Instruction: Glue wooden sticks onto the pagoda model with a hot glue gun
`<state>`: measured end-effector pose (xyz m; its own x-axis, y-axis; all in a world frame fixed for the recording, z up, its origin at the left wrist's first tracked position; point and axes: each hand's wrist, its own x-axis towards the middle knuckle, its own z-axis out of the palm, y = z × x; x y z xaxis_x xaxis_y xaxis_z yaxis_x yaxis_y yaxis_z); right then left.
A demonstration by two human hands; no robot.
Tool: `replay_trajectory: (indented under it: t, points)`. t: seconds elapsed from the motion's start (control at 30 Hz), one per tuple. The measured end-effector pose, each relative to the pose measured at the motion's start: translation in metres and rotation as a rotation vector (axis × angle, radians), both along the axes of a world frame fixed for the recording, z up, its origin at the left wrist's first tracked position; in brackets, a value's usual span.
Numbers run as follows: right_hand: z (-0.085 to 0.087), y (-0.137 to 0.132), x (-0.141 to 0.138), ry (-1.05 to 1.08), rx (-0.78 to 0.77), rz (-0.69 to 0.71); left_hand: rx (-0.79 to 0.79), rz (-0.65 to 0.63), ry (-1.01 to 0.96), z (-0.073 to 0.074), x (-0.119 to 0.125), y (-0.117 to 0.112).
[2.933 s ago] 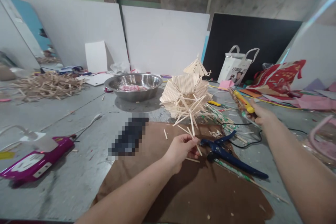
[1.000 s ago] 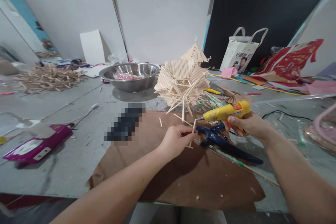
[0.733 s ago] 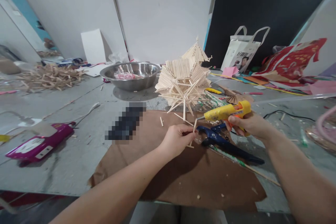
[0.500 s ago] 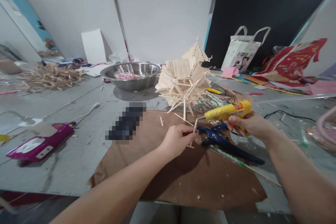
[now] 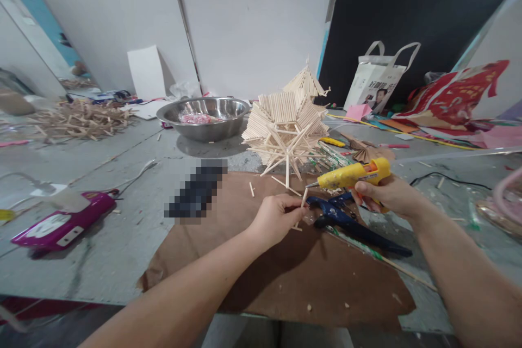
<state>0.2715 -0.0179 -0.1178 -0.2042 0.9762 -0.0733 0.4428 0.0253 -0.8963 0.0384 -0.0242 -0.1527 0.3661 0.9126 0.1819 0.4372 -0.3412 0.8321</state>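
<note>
Between its thumb and fingers my left hand (image 5: 277,217) pinches a short wooden stick (image 5: 304,197), which stands nearly upright above the brown sheet (image 5: 244,272). My right hand (image 5: 383,190) is closed around a yellow hot glue gun (image 5: 350,175). Its nozzle points left, at the top of the stick; whether they touch I cannot tell. Below the glue gun lies a dark blue plier-like cutter (image 5: 359,225). Just behind my hands stands a model built of wooden sticks (image 5: 283,130), with a pointed roof. A few loose stick pieces (image 5: 252,189) lie on the sheet.
A steel bowl (image 5: 204,133) holding a pink-and-white packet sits left of the model. Nearer left are a blurred-out dark object (image 5: 196,190) and a purple power strip (image 5: 65,223). Piled sticks (image 5: 81,119) lie far left; a white bag (image 5: 373,84) and red bag (image 5: 452,98) stand back right.
The glue gun's nozzle has shifted very slightly relative to the stick's top. Both hands keep their grip, and everything else stays in place apart from a tiny shift of the view.
</note>
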Motion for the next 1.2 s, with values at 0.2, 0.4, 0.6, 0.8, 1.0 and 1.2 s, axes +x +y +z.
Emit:
replay_trajectory:
  t: [0.2,0.4,0.6,0.8,1.0,1.2]
  points:
    - [0.0002,0.001,-0.0007,-0.026,0.0,-0.017,-0.025,0.011,-0.026,0.0008,0.0005,-0.0003]
    - [-0.0009,0.0018,0.0011,-0.035,0.0,0.006,-0.056,0.025,-0.06,-0.0029,-0.0001,0.0013]
    - [-0.0015,0.0007,-0.0001,-0.034,-0.006,0.02,-0.044,0.037,-0.052,0.0003,0.0004,0.0006]
    - [0.0031,-0.0019,-0.0068,-0.019,-0.03,0.014,-0.045,0.027,-0.043,0.0008,0.0008,0.0002]
    - [0.0003,-0.0004,-0.0034,-0.001,0.003,0.003,-0.061,0.023,-0.05,-0.0036,-0.0002,0.0022]
    - [-0.0043,0.0026,0.0006,-0.023,0.016,-0.009,-0.054,0.007,-0.033,-0.0007,-0.0007,0.0014]
